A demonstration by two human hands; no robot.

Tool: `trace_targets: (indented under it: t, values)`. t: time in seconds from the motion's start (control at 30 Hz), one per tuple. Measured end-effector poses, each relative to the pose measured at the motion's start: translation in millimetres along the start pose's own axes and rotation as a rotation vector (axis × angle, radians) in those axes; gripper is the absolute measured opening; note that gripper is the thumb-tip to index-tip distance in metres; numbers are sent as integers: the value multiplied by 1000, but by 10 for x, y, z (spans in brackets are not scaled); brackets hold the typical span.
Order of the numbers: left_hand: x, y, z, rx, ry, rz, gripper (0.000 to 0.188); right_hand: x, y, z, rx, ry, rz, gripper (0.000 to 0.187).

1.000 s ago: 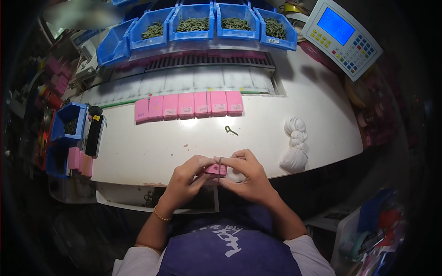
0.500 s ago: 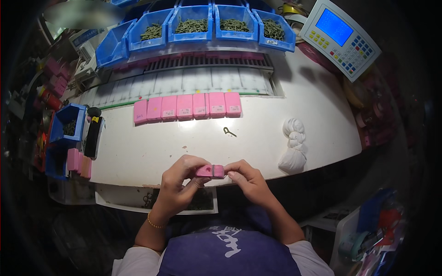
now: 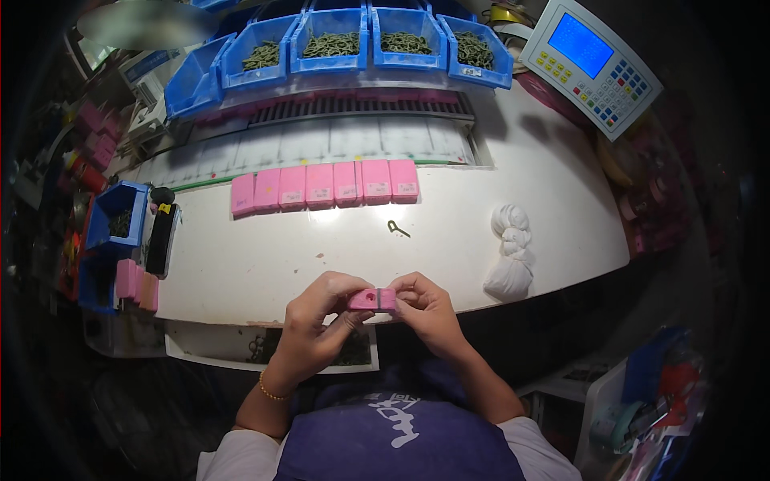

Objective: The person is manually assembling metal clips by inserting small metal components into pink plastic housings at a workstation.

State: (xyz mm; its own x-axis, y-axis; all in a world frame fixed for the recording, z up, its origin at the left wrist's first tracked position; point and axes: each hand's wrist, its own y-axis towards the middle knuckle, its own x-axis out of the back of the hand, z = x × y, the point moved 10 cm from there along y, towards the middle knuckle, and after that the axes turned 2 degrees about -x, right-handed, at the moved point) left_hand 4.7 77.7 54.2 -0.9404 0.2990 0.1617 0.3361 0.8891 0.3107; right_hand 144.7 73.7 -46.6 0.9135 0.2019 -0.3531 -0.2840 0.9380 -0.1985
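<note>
Just above the table's front edge, a small pink mould block [image 3: 365, 301] with a dark band round it and a hole in its face is held between both hands. My left hand [image 3: 321, 311] grips its left end, thumb below and fingers above. At the other end, the closed fingers of my right hand [image 3: 427, 309] pinch the block. A green loop-ended piece [image 3: 398, 229] lies on the white table beyond the hands. Farther back stand several pink mould blocks [image 3: 319, 186] side by side in a row.
Blue bins [image 3: 331, 62] of green pieces line the back. A control panel [image 3: 589, 64] with a lit screen stands back right. On the right lies a knotted white cloth bundle [image 3: 511, 252]. A drawer [image 3: 367, 353] juts out below the front edge. More pink blocks [image 3: 128, 279] stand left.
The pink mould block has shifted slightly to the right. My right hand has moved left, bringing its fingers further over the block's right end.
</note>
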Motion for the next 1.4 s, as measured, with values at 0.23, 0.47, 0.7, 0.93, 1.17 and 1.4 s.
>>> trace_targets:
  t: [0.23, 0.47, 0.7, 0.93, 1.17, 1.4]
  values:
    - [19, -1, 5, 29, 39, 21, 19, 20, 30, 16, -53, 9, 27, 20]
    - [25, 90, -131, 9, 121, 61, 26, 136, 43, 2, -51, -13, 5, 19]
    - [340, 199, 160, 160, 587, 148, 23, 725, -67, 620, 147, -211, -130, 17]
    - [382, 212, 571, 120, 845, 35, 59, 2439, -302, 2201, 767, -621, -837, 31]
    - [345, -60, 496, 224, 911, -58, 63, 3722, -220, 3438, 992, -749, -1229, 68]
    - [438, -145, 515, 136, 940, -177, 43, 4025, 148, 3538, 798, -768, -1088, 88]
